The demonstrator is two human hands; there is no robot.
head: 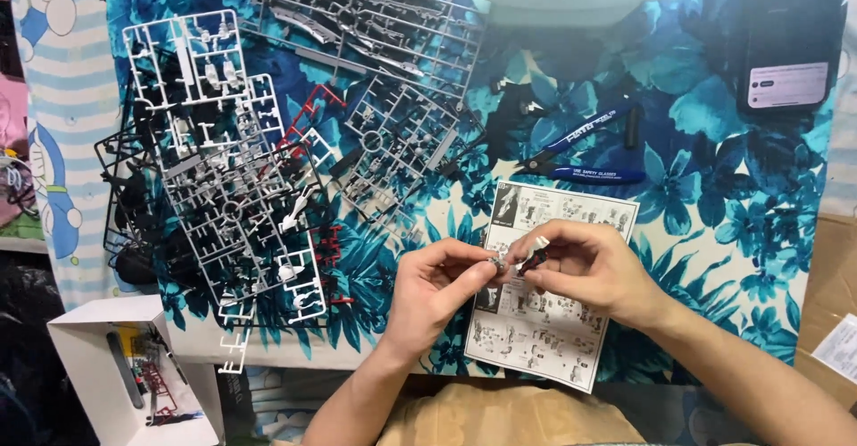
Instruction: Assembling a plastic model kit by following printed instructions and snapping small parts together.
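Note:
My left hand (436, 287) and my right hand (585, 267) meet over a folded instruction sheet (544, 321) with black-and-white diagrams. Between their fingertips they pinch a small model-kit assembly (522, 257) of white, grey and dark pieces with a touch of red. The left thumb and forefinger grip its left end, the right fingers its right end. The sheet lies on a cloth (714, 205) printed with blue flowers.
A heap of plastic part frames, white (205, 116), grey (375, 17), black and red (312, 111), covers the left half of the cloth. Blue-handled nippers (585, 156) lie above the sheet. A dark phone (790, 40) rests top right. A white box (134, 375) stands lower left.

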